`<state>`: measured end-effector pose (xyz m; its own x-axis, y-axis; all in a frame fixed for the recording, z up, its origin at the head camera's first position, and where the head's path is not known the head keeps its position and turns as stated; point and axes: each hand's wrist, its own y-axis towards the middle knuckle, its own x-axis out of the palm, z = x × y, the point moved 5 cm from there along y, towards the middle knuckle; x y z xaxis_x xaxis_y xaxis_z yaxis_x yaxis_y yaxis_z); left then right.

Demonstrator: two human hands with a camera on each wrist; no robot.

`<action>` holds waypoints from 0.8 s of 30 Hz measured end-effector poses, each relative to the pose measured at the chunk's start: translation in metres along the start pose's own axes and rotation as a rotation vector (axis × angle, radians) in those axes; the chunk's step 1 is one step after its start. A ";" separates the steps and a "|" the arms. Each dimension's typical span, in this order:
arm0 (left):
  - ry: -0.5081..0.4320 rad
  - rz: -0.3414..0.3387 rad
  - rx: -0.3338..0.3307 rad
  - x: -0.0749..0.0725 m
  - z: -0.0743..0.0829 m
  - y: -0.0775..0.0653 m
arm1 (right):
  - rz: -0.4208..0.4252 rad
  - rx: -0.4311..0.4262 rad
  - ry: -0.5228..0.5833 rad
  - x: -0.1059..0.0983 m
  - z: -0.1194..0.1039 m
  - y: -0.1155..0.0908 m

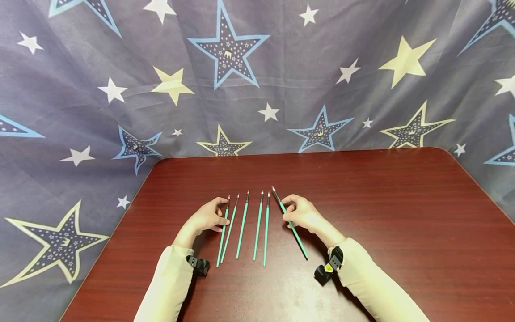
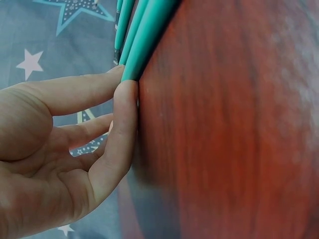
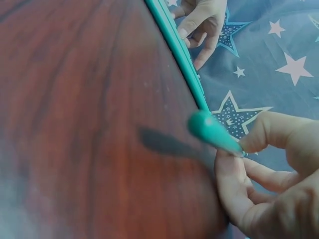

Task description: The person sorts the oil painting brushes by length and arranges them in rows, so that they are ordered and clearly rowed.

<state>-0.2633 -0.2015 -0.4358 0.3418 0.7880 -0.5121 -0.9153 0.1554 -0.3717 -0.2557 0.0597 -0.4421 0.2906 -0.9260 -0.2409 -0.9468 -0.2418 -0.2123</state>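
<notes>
Several paintbrushes with teal handles lie side by side on the table, bristles toward the back. My left hand [image 1: 210,217] is at the leftmost paintbrush [image 1: 222,239], thumb and fingertips on its handle. In the left wrist view, the thumb and a finger meet at the teal handle [image 2: 149,37], close to the wood. My right hand [image 1: 302,213] pinches the rightmost paintbrush [image 1: 297,239], which slants away from the others. Its rounded handle end [image 3: 204,127] stands above the tabletop, casting a shadow, in the right wrist view.
Between the hands lie a second paintbrush [image 1: 230,232] close to the leftmost, a middle paintbrush [image 1: 242,230], and two near each other, one paintbrush [image 1: 258,230] left of another paintbrush [image 1: 266,237]. A star-patterned curtain [image 1: 257,129] hangs behind the reddish-brown table [image 1: 394,214].
</notes>
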 end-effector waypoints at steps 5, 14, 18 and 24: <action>-0.009 -0.005 0.012 -0.001 -0.001 0.000 | -0.028 -0.024 0.035 -0.006 0.000 -0.001; -0.023 -0.031 0.033 -0.001 -0.002 -0.001 | -0.034 -0.062 0.091 -0.021 0.001 -0.003; -0.026 -0.032 0.032 -0.002 -0.003 -0.001 | -0.029 -0.081 0.119 -0.029 0.002 -0.003; -0.032 -0.033 0.024 -0.001 -0.004 -0.001 | -0.037 -0.092 0.150 -0.043 0.002 -0.004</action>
<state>-0.2616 -0.2051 -0.4381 0.3656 0.8007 -0.4745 -0.9084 0.1960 -0.3692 -0.2641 0.1009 -0.4326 0.3082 -0.9471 -0.0893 -0.9465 -0.2959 -0.1290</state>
